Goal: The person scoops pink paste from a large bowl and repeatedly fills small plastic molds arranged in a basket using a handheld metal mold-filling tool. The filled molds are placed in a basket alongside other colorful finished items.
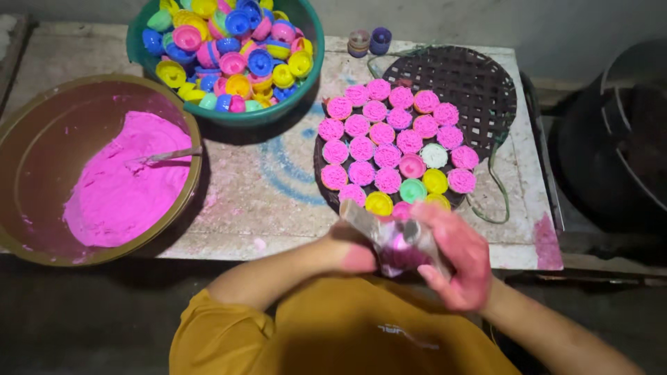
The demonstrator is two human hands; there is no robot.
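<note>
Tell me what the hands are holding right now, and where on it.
Both hands hold a clear plastic bag of pink paste: the left hand at its lower left side, the right hand wrapped around its right side.

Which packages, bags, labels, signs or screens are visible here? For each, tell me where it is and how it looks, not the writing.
Plastic bag: clear and crumpled, with pink mass inside, held between the left hand and the right hand, just below the woven tray.
Print on the yellow shirt: small, pale and blurred, on the chest at the bottom edge.
No signs or screens are visible.
</note>
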